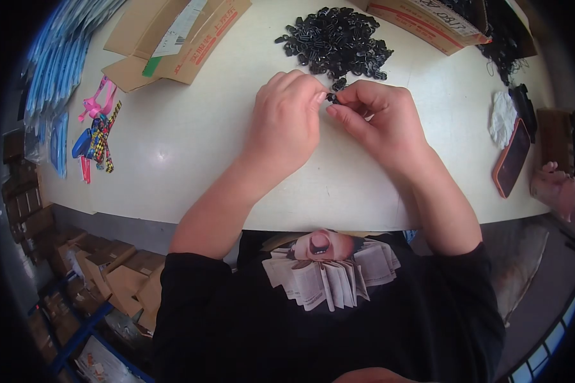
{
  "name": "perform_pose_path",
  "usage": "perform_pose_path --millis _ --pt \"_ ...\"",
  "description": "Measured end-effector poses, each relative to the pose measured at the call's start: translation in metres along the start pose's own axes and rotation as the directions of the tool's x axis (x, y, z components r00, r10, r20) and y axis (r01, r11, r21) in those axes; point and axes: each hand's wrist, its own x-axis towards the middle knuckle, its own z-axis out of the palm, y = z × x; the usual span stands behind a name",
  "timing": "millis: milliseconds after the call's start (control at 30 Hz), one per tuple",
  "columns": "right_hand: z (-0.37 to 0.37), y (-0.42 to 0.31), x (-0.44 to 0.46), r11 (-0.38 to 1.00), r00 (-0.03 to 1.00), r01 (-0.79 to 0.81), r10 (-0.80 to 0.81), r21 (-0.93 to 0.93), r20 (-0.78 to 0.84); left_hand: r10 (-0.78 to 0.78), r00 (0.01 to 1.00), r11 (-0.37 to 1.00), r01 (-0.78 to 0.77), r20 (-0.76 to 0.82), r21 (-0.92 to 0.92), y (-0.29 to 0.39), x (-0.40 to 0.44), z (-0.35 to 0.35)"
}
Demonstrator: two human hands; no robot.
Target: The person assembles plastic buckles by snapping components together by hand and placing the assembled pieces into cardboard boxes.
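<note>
Pinching a small black piece [331, 98] between them, the left hand [321, 96] and right hand [334, 105] meet over the middle of the table [211, 121]. Each has thumb and index finger drawn together on it, so the piece sits right at the fingertips, mostly covered. Just beyond them, at the far side of the table, lies a pile [335, 41] of similar black pieces.

The table is pale and smooth. Blue packets [54, 64] in clear plastic crowd its left edge, with a pink strap [99, 102] and a patterned strap [102, 137] near them. At the right edge a phone [511, 159] lies beside a white tissue [503, 119]. Cardboard boxes [121, 274] stand below the table on the left, near a blue bar [83, 335].

Counted: one piece at the fingertips, too many in the pile to number; two cartons on the table, the left carton [201, 48] with flaps open, the right carton [421, 25] past the pile; one phone, one tissue.
</note>
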Motion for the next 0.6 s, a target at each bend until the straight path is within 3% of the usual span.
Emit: perform_pose_path --millis 333,433,600 --pt "-0.0041 0.0009 0.0022 0.998 0.997 -0.064 0.064 -0.004 -0.044 0.027 0.999 0.993 -0.032 -0.046 -0.114 -0.0019 0.0017 0.0001" --pt "-0.0035 0.0011 0.0031 0.998 0.997 0.053 -0.055 -0.032 -0.053 0.089 0.993 0.99 -0.097 -0.077 -0.101 -0.0058 0.003 0.0014" --pt "-0.0035 0.0021 0.0041 0.992 0.99 0.102 -0.109 -0.072 -0.094 0.064 0.994 0.993 -0.072 -0.091 -0.095 -0.0087 0.0015 0.0024"
